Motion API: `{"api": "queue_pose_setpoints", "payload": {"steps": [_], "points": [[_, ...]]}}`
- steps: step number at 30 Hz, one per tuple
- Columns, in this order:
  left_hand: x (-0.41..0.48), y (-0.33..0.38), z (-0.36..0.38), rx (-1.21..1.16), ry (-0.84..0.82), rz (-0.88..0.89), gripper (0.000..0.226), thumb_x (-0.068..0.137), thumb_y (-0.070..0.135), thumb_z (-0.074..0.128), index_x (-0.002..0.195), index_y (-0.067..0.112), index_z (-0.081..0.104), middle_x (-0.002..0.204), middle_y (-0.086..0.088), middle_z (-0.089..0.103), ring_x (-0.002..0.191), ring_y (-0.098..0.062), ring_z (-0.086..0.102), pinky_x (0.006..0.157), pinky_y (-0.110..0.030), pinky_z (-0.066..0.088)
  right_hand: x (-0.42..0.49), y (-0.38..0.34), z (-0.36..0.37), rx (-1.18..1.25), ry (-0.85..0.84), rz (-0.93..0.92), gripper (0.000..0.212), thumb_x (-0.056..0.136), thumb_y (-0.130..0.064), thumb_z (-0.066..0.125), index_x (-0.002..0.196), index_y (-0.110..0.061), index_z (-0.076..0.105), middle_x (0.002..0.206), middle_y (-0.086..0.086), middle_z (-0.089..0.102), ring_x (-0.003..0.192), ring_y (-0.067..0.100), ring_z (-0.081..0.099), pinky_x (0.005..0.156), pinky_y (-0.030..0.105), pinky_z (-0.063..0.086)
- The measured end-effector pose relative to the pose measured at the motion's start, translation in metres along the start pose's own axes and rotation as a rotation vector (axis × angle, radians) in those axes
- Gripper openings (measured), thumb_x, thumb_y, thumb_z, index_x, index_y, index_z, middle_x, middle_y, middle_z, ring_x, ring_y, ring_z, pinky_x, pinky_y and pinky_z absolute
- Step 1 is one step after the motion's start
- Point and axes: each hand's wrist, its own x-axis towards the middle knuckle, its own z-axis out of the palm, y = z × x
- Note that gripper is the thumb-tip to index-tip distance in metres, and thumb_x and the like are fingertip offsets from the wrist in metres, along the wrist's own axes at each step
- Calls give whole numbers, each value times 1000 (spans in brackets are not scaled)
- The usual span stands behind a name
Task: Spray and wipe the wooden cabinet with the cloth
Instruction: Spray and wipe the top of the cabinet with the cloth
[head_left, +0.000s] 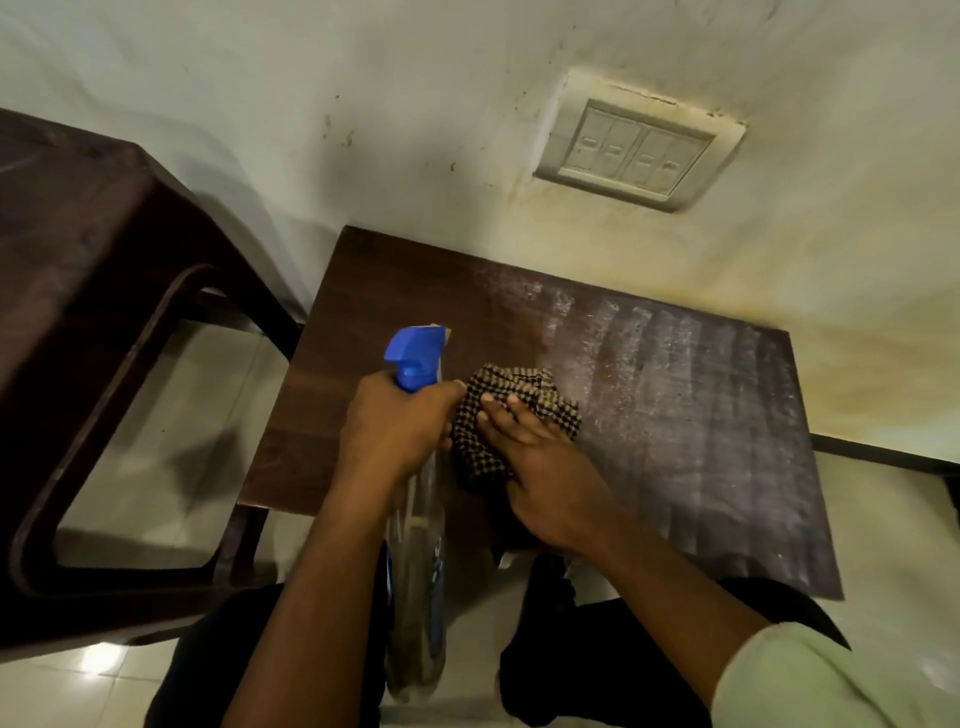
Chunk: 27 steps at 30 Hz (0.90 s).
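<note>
Left hand (395, 426), nearest: fingers curled round the spray bottle (415, 356) neck. Right hand (540, 467): fingers flat, pressing the cloth (519, 387) onto the wooden cabinet (701, 415) top. Wiping step; next, probably sweep rightward across the hazy streaks.

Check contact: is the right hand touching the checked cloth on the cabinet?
Touching. The head view shows the right hand lying with straight fingers across the checked cloth, pressing it onto the wooden cabinet.
</note>
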Motion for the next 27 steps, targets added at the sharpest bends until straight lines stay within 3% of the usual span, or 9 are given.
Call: {"api": "queue_pose_setpoints", "payload": {"steps": [4, 10, 17, 23, 27], "points": [[0, -2, 3, -11, -5, 13, 16, 81, 30, 69, 84, 16, 63, 69, -4, 67, 69, -21, 68, 80, -44, 56, 33, 14, -16, 21, 23, 38, 74, 89, -13, 46, 153, -27, 10, 160, -11, -2, 148, 13, -6, 121, 43, 8], [6, -5, 4, -19, -5, 1, 19, 81, 31, 69, 89, 15, 62, 75, -8, 68, 72, -23, 68, 79, -44, 57, 120, 14, -48, 21, 59, 121, 67, 96, -23, 46, 153, -20, 12, 161, -4, -2, 148, 20, -3, 120, 46, 9], [13, 3, 9, -7, -46, -16, 22, 82, 29, 69, 93, 11, 63, 78, -11, 67, 68, -19, 66, 61, -31, 54, 144, 21, -53, 69, 113, 61, 64, 94, -19, 46, 152, -18, 18, 161, -3, 4, 148, 19, 2, 120, 43, 11], [14, 3, 8, -17, -84, -35, 22, 83, 29, 68, 91, 10, 62, 75, -9, 65, 66, -19, 65, 66, -34, 55, 115, 77, -57, 155, 255, 288, 58, 95, -15, 45, 150, -17, 27, 160, -2, 12, 148, 19, 9, 120, 31, 3], [13, 3, 11, -9, -97, -21, 22, 83, 31, 68, 92, 12, 62, 74, -7, 65, 65, -17, 65, 69, -37, 57, 113, 78, -61, 195, 232, 424, 56, 97, -18, 39, 151, -17, 23, 161, 0, 8, 148, 23, 5, 121, 36, 1]]}}
